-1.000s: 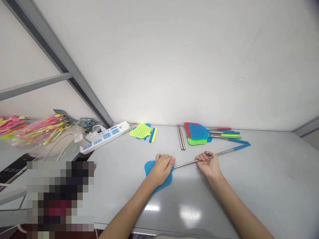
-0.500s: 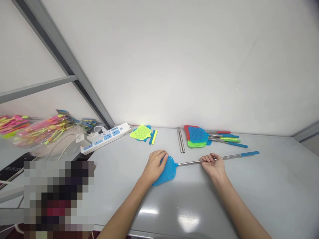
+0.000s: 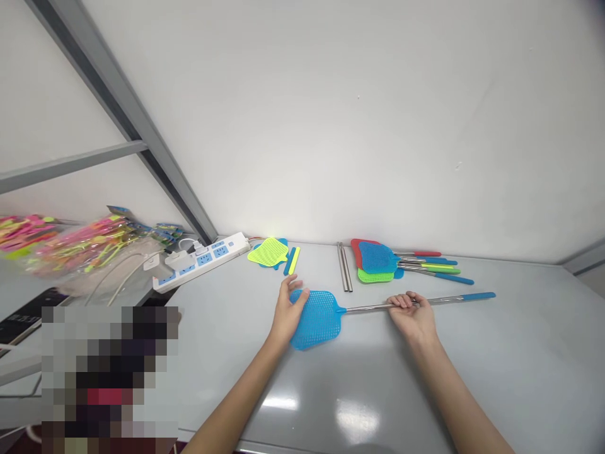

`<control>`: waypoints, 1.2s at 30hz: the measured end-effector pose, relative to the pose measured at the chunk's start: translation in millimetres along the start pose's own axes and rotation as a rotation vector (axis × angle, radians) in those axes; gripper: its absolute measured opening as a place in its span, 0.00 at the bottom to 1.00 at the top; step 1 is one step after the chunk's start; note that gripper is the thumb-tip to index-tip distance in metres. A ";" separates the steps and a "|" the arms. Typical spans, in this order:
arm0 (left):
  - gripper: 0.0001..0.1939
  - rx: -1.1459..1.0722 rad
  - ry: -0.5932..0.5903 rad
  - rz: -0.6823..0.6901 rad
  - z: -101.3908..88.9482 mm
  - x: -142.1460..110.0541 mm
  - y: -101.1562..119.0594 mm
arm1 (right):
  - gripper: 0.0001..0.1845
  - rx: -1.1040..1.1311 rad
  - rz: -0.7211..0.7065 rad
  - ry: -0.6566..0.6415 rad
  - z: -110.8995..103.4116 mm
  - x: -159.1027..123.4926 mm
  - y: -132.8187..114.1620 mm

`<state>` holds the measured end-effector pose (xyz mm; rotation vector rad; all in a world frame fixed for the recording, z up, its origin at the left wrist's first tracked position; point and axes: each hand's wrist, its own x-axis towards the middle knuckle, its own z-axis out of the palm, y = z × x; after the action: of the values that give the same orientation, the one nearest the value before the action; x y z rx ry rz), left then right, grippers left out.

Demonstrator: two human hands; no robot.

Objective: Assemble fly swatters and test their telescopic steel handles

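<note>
A blue fly swatter lies across the grey table point(image 3: 496, 359), its mesh head point(image 3: 317, 318) to the left and its metal rod point(image 3: 368, 308) running right to a blue grip point(image 3: 479, 296). My left hand point(image 3: 287, 312) holds the left edge of the mesh head, fingers behind it and thumb in front. Around the middle of the rod my right hand point(image 3: 416, 313) has its fingers curled.
Against the wall lie a pile of assembled swatters point(image 3: 378, 260), two bare metal rods point(image 3: 344, 274), loose yellow and blue swatter heads with grips point(image 3: 271, 252) and a white power strip point(image 3: 201, 260). Bags of pink and yellow items point(image 3: 75, 243) sit at far left.
The swatter has slid right and its mesh head has been uncovered and turned face up. My left hand moved from on top of the head to its left edge.
</note>
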<state>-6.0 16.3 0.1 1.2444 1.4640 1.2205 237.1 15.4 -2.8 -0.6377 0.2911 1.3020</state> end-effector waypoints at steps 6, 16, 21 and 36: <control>0.24 -0.176 -0.130 -0.141 -2.4 -3.7 9.5 | 0.07 0.004 -0.051 -0.126 1.1 -3.5 0.3; 0.18 0.096 -0.077 0.005 1.0 -10.5 9.1 | 0.11 0.011 -0.094 -0.119 0.0 -7.1 5.6; 0.14 0.145 -0.065 -0.007 2.4 -11.6 3.8 | 0.15 -0.004 -0.209 -0.054 1.3 -11.5 13.9; 0.08 0.151 -0.116 -0.075 4.6 -13.0 -1.6 | 0.17 -0.061 -0.288 -0.086 -3.5 -19.9 34.2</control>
<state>0.1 4.1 -2.2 1.3251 1.5257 0.9869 199.7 1.8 -4.1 -0.6472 0.0845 1.0614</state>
